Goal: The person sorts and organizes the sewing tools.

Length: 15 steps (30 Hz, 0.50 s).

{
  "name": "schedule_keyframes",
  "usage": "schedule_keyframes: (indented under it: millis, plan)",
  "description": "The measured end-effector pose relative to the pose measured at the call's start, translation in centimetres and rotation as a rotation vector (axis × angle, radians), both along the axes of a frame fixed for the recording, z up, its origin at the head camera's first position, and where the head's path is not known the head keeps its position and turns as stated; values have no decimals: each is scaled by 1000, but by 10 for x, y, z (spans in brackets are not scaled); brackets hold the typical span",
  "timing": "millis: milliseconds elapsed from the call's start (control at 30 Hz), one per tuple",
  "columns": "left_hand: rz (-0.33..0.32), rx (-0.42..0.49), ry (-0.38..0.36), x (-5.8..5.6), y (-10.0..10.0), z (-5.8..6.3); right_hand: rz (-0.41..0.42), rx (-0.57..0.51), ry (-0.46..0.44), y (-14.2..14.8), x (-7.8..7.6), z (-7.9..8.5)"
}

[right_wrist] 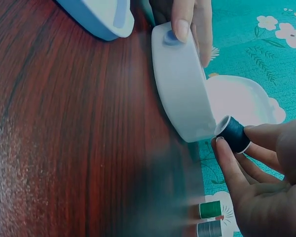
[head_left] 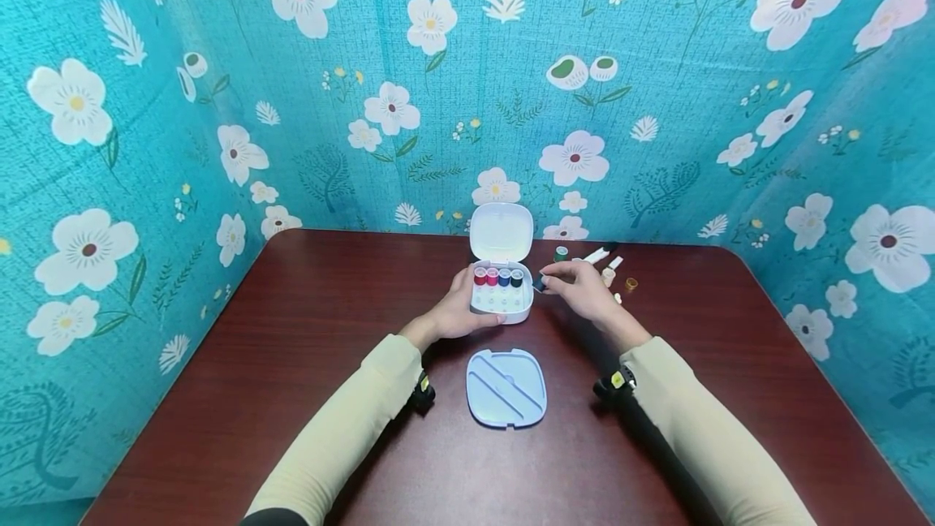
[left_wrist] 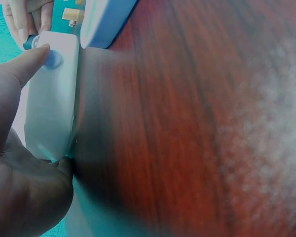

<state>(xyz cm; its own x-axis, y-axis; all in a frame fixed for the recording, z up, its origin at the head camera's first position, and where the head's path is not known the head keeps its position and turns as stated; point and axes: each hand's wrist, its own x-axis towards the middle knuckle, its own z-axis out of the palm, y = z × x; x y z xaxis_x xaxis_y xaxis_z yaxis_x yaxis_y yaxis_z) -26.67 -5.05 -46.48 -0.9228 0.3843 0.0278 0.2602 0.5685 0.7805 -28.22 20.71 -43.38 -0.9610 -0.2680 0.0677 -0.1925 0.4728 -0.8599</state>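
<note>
A small white sewing box (head_left: 520,316) stands on the table with its lid (head_left: 501,234) raised at the back. Several thread spools, red (head_left: 480,276), pink, blue and dark, fill its back row, with bare pegs in front of them. My left hand (head_left: 456,308) grips the box from the left, its thumb pressed on the front near a round blue button (right_wrist: 171,38). Just off the box's right side, my right hand (head_left: 584,291) pinches a dark thread spool (right_wrist: 233,134) between thumb and fingertips, holding it tilted near the rim.
A light blue tray (head_left: 506,408) with slanted ridges lies in front of the box. Behind and right of my right hand are a green spool (head_left: 561,253), a grey spool (right_wrist: 208,229), a brass-coloured thimble (head_left: 631,284) and small white tools (head_left: 597,255). A flowered curtain (head_left: 467,104) surrounds the table.
</note>
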Motion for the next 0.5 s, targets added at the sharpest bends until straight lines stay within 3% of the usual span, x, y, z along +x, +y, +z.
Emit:
schedule_keyframes:
  millis: [300, 500]
  plan:
    - [2, 3, 0, -1, -1, 1, 28, -78, -38, -11, 10, 21]
    - [0, -6, -21, 1, -1, 3, 39, -46, -11, -10, 1, 10]
